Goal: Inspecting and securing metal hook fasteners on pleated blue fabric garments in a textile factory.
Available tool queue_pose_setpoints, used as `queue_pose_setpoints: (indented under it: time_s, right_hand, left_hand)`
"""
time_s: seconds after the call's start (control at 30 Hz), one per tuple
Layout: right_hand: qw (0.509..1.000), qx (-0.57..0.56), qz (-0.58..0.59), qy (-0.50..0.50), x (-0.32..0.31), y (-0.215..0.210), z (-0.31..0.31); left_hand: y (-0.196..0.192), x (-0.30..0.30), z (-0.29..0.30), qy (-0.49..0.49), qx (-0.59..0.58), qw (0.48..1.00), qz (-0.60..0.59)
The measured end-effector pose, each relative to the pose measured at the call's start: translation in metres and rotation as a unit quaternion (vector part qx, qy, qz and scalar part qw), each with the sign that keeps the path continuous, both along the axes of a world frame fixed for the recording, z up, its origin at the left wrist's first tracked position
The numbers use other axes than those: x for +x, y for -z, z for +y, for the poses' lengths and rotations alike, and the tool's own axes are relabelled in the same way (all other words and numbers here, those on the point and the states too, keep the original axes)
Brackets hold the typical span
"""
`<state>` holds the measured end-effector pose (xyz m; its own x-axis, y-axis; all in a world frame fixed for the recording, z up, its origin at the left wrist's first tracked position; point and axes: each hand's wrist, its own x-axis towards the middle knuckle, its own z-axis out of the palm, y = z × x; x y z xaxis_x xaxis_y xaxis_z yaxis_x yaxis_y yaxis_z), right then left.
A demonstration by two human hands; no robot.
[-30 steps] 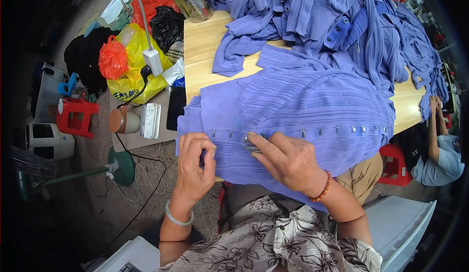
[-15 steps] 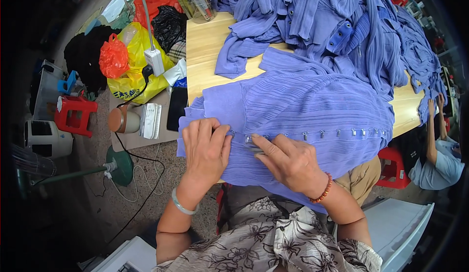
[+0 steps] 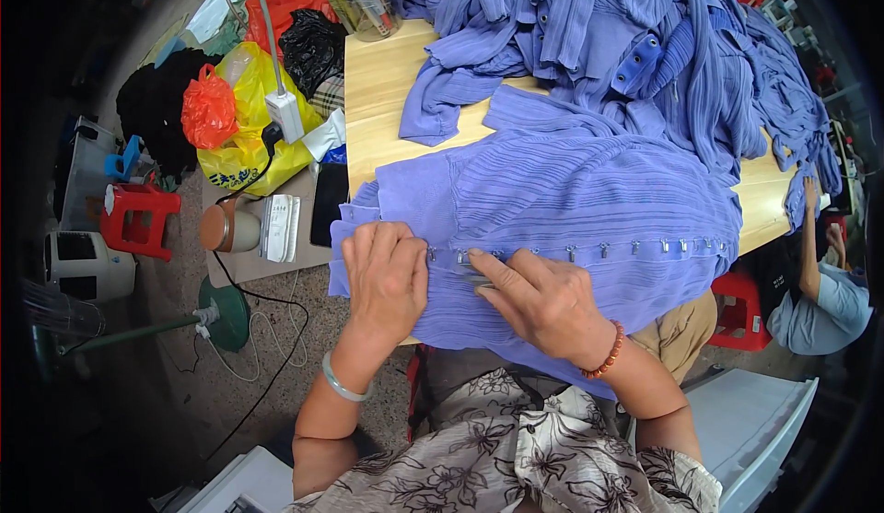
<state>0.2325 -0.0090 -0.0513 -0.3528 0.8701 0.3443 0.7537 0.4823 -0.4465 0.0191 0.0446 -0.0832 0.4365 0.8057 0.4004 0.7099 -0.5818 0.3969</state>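
Observation:
A ribbed violet-blue garment (image 3: 589,186) lies spread on the table in front of me. Along its front edge runs a row of small metal fasteners (image 3: 634,248), several of them dangling. My left hand (image 3: 382,273) presses on the garment's left end beside the row, its fingers bent and closed on the cloth. My right hand (image 3: 548,301) rests lower on the row, index finger stretched onto a small shiny clear piece (image 3: 465,258). Thumb and fingers are pinched near that piece, and its exact kind cannot be made out.
More violet-blue garments (image 3: 589,34) are heaped at the table's far side. A clear cup of tools (image 3: 373,11) stands at the far left corner. Left of the table are a yellow bag (image 3: 249,135), a jar (image 3: 230,227) and a red stool (image 3: 141,221). Another person (image 3: 824,306) works at right.
Both my hands stay at nearly the same spots on the garment, the left one's fingers drawn a little closer together. The other person's raised hands at right have shifted.

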Motion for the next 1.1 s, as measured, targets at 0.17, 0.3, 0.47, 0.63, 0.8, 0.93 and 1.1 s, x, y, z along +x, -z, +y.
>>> queue_pose_setpoints:
  time_s: [0.17,0.3,0.47,0.63,0.8,0.93,1.1]
  right_hand:
    - [1.0,-0.002,-0.003,-0.002,-0.003,-0.002,0.002]
    - [1.0,0.002,0.005,-0.004,-0.009,-0.006,0.006]
    - [1.0,0.008,-0.025,0.003,-0.02,-0.002,0.012]
    - [0.997,0.004,-0.067,-0.03,-0.024,-0.001,0.016]
    - [0.997,0.007,-0.068,-0.039,-0.026,0.0,0.017]
    - [0.997,0.011,-0.063,-0.034,-0.028,0.003,0.018]
    - [0.997,0.018,-0.06,-0.04,-0.028,0.008,0.017]
  left_hand:
    - [-0.003,-0.006,-0.003,-0.014,-0.037,0.998,-0.058]
    - [-0.011,-0.009,-0.009,-0.024,-0.029,0.996,-0.078]
    - [-0.016,-0.012,-0.019,-0.037,-0.032,0.996,-0.08]
    - [-0.015,-0.011,-0.022,-0.033,-0.023,0.994,-0.103]
    - [-0.013,-0.006,-0.025,-0.029,-0.015,0.993,-0.117]
    - [-0.01,-0.004,-0.027,-0.019,-0.012,0.992,-0.122]
    - [-0.01,-0.004,-0.028,-0.018,-0.018,0.99,-0.137]
